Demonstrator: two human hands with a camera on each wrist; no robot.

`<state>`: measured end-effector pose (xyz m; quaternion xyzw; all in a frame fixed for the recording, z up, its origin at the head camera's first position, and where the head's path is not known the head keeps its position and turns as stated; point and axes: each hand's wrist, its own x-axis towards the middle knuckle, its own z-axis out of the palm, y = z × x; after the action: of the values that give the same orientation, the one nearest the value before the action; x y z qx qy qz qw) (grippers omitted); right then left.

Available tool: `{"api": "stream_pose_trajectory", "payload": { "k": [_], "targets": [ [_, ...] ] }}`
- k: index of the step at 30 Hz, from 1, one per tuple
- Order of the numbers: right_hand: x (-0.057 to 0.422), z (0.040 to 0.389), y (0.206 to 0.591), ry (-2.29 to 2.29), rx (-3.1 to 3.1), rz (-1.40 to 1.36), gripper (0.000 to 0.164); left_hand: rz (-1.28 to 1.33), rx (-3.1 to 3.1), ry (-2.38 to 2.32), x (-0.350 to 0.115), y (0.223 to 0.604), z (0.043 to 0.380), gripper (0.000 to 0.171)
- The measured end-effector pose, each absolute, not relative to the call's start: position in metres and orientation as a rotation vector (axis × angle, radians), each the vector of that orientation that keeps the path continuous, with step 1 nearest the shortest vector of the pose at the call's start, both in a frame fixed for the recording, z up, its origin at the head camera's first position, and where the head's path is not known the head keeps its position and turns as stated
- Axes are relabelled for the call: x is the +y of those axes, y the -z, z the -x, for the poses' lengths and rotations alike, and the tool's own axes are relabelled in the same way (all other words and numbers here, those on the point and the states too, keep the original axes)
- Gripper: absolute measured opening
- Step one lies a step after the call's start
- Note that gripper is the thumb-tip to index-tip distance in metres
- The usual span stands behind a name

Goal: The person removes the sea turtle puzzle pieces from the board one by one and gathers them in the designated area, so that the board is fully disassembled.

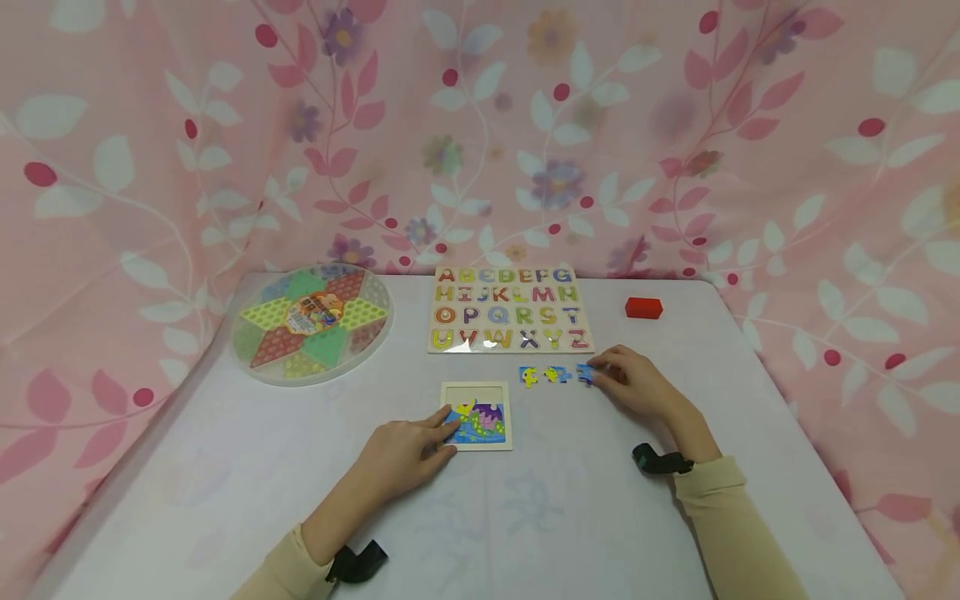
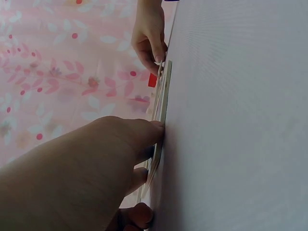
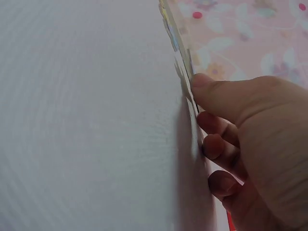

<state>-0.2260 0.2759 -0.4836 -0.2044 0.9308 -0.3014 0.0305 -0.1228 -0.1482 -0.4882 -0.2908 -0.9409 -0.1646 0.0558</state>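
A small square jigsaw tray [image 1: 476,393] lies on the white table with several pieces in its lower part, forming a colourful picture; bare wood shows along its top. My left hand [image 1: 405,450] rests at the tray's left side, fingertips on its left edge and thumb by the near corner. To the right, my right hand [image 1: 633,381] pinches a blue puzzle piece [image 1: 584,373] between thumb and forefinger, low at the table. Left of it lie a yellow-and-blue puzzle piece [image 1: 557,374] and another puzzle piece [image 1: 528,376]. Both wrist views show the hands edge-on, and the tray's picture is hidden there.
Behind the pieces lies a wooden alphabet board [image 1: 512,325]. A round Chinese checkers board [image 1: 313,325] sits at the back left. At the back right is a red block [image 1: 643,308]. A pink floral curtain [image 1: 495,150] hangs behind the table.
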Motion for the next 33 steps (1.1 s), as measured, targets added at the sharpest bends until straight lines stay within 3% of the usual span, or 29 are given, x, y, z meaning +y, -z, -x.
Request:
{"api": "stream_pose_trajectory", "payload": {
  "k": [33],
  "targets": [
    [0.279, 0.226, 0.495, 1.016, 2.919, 0.678, 0.032, 0.873, -2.859, 0.538, -0.147, 0.487, 0.122, 0.040]
  ]
}}
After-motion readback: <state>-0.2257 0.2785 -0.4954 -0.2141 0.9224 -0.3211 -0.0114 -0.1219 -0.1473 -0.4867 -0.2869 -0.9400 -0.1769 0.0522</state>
